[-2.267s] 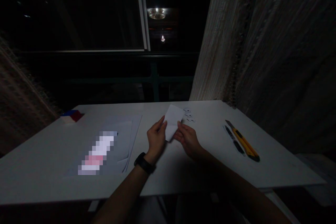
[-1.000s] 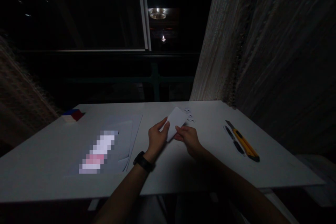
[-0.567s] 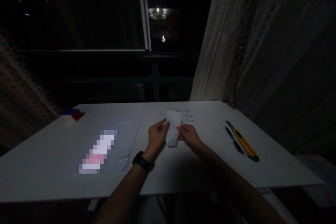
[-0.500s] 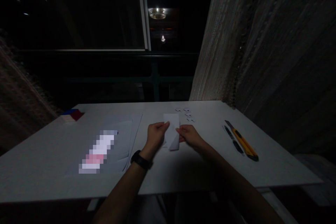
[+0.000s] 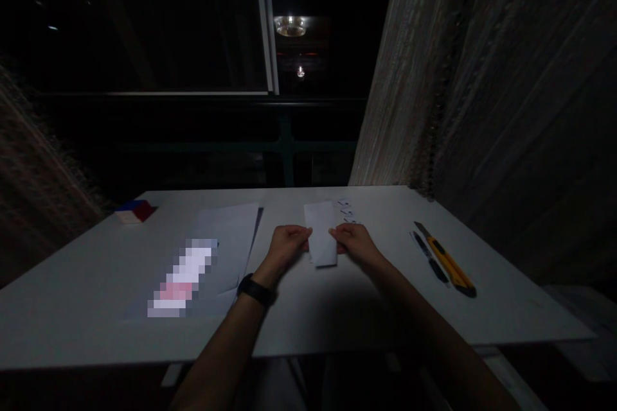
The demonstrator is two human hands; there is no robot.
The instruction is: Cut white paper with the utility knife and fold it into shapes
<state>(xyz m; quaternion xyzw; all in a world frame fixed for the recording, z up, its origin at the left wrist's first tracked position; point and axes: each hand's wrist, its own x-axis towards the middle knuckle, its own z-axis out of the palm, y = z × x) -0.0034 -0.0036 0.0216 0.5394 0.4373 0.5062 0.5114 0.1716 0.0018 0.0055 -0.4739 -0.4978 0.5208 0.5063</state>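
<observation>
Reaching over the white rectangular table (image 5: 87,321) with bare left hand (image 5: 289,245) and bare right hand (image 5: 357,244), both curled nearly closed, pinching opposite long edges of a narrow rectangle of folded white paper (image 5: 321,237) between thumbs and fingers. Held near mid-table, pointing lengthwise away from the body. Swung, since about two seconds earlier, from a rightward slant to a slight leftward one.

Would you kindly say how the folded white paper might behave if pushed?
The folded white paper is probably light: the left hand and the right hand pinch just its edges. It seems fairly stiff, spanning them without visible sag. A push might buckle it along its apparent lower diagonal crease.
</observation>
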